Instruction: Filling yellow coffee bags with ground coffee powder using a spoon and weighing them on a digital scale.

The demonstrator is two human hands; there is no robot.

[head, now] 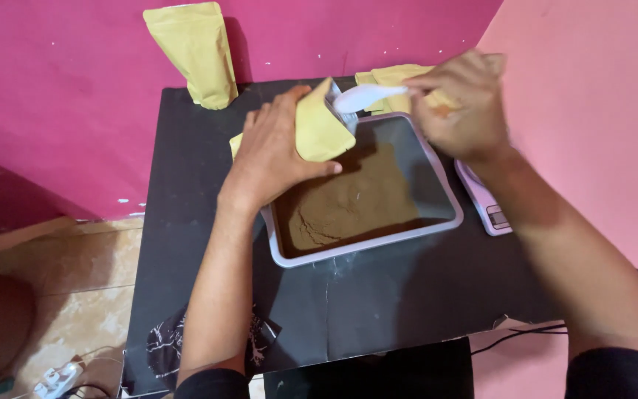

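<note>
The right hand's [458,111] grip is pinched on the handle of a white spoon [363,96], whose long axis runs left from the fingers so its bowl sits right at the open mouth of a yellow pouch [320,127]. The left hand [275,151] wraps that pouch, thumb in front and fingers behind, holding it upright over the far left corner of a white tray [437,225] of brown powder [348,203]. More flat yellow pouches [393,76] lie just beyond the tray; one filled pouch [195,53] leans on the pink wall, far left. A white scale [485,203] sits right of the tray on the black table [186,185].
</note>
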